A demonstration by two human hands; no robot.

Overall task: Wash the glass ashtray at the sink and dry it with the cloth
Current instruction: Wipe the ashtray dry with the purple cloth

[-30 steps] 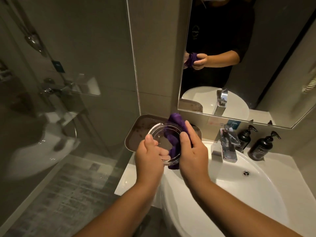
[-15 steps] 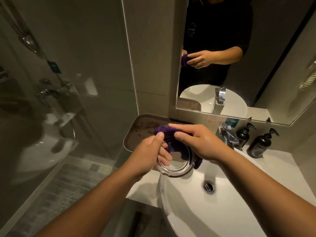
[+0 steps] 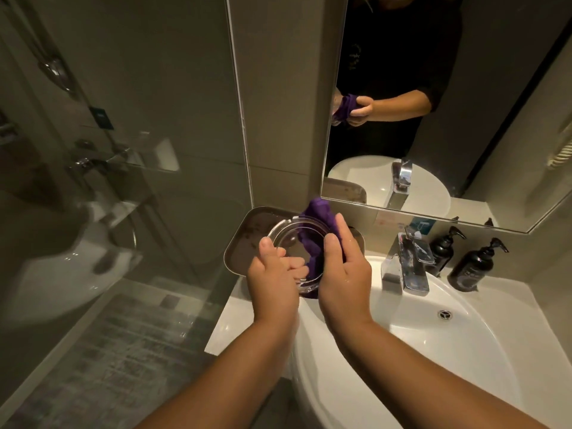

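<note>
A round clear glass ashtray [image 3: 286,239] is held tilted on edge above the left rim of the white sink [image 3: 433,345]. My left hand [image 3: 272,283] grips its lower left rim, thumb in front and fingers showing through the glass. My right hand [image 3: 343,274] holds a purple cloth [image 3: 315,230] pressed against the ashtray's right side; the cloth wraps over the rim and sticks out above and below.
A dark metal tray [image 3: 244,243] lies behind the ashtray by the wall. A chrome faucet [image 3: 408,264] and two black pump bottles [image 3: 470,267] stand at the back right. A mirror [image 3: 448,103] hangs above, a glass shower screen [image 3: 123,150] stands at left.
The ashtray has tipped from lying flat to standing on edge. My right hand swung from across the top to its right side with the cloth, and both hands rose slightly.
</note>
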